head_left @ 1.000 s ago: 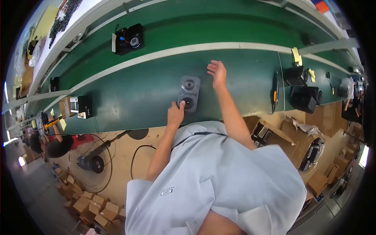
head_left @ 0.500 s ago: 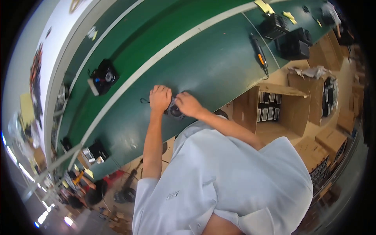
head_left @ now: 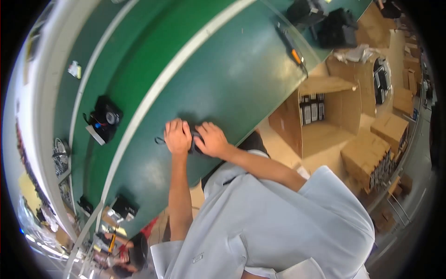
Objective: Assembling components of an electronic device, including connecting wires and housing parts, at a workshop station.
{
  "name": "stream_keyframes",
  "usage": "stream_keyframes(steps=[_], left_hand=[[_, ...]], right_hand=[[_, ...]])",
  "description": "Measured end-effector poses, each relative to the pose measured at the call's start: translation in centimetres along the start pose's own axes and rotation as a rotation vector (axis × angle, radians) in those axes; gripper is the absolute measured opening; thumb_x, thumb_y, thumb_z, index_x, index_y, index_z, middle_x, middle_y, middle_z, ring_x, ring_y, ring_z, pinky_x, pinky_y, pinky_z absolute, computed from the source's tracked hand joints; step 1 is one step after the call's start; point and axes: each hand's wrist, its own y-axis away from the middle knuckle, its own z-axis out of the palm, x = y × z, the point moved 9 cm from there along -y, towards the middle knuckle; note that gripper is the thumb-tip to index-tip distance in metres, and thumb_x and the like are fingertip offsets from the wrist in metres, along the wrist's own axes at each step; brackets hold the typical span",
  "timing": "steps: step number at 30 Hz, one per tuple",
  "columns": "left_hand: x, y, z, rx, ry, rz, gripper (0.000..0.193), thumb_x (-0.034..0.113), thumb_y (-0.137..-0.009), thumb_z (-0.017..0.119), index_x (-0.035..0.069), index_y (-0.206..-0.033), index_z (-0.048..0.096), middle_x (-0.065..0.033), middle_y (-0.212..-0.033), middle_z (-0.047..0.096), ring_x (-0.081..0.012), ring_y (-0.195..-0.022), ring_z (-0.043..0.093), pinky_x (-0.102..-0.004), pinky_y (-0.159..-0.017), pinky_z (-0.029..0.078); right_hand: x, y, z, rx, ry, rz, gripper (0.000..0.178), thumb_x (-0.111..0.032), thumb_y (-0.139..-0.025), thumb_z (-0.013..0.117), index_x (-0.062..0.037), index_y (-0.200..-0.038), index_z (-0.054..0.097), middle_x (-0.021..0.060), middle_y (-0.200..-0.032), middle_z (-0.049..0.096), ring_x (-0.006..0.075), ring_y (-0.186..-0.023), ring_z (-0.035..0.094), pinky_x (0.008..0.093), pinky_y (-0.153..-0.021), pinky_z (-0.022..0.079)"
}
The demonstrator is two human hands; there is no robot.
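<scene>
Both of my hands are on a small black speaker [head_left: 197, 135] on the green workbench [head_left: 223, 83]. My left hand [head_left: 178, 137] is curled over its left side, fingers close together. On its other side my right hand [head_left: 213, 140] grips it with bent fingers and the thumb toward the middle. Most of the speaker is hidden under the hands, its front face included. A short black cord loop [head_left: 159, 140] sticks out beside my left hand.
On the green belt lies a black housing with a round speaker [head_left: 111, 117]. An electric screwdriver [head_left: 292, 51] and black boxes [head_left: 338, 29] stand at far right. An open carton [head_left: 332, 135] with packed units is beside the bench. Another person [head_left: 134, 253] works at lower left.
The view has shifted and turned. The round speaker front, visible between my hands before, is now covered; my hands have closed further over it.
</scene>
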Motion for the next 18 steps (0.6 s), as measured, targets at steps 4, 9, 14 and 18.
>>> stream_keyframes(steps=[4,9,14,18], left_hand=[[-3.7,2.0,-1.6,0.28,0.226,-0.401,0.024,0.029,-0.095,0.059,0.007,-0.094,0.068,-0.0128,-0.096,0.069,-0.0347,-0.089,0.066,-0.0475,-0.076,0.053],[-5.8,4.8,-1.8,0.049,0.255,-0.67,0.04,0.042,-0.097,0.049,0.009,-0.105,0.07,-0.0184,-0.099,0.072,-0.0419,-0.09,0.068,-0.0529,-0.077,0.051],[-6.6,9.3,-1.7,0.303,0.494,-0.51,0.039,0.036,-0.1,0.044,0.009,-0.107,0.071,-0.019,-0.1,0.072,-0.0425,-0.091,0.068,-0.0514,-0.079,0.051],[-7.1,10.6,-1.4,0.367,0.723,-0.419,0.042,0.034,-0.101,0.042,0.005,-0.111,0.07,-0.0199,-0.102,0.072,-0.041,-0.094,0.068,-0.0485,-0.083,0.052]], right_hand=[[2.0,-0.5,2.7,-0.231,-0.024,0.065,0.057,-0.041,-0.084,0.066,0.0033,-0.119,0.061,0.0243,-0.11,0.059,0.0402,-0.103,0.059,0.0465,-0.092,0.049],[2.6,0.0,5.6,-0.605,-0.005,0.143,0.086,-0.06,-0.084,0.062,0.004,-0.139,0.047,0.0299,-0.13,0.054,0.0423,-0.123,0.053,0.0455,-0.106,0.042],[0.8,0.8,7.5,-0.784,-0.015,0.2,0.109,-0.059,-0.065,0.078,0.0078,-0.142,0.039,0.03,-0.137,0.05,0.0418,-0.127,0.051,0.0443,-0.106,0.043],[-1.4,1.1,6.4,-0.715,0.1,0.204,0.111,-0.056,-0.06,0.082,0.0064,-0.14,0.039,0.0274,-0.131,0.054,0.0411,-0.121,0.055,0.0452,-0.101,0.046]])
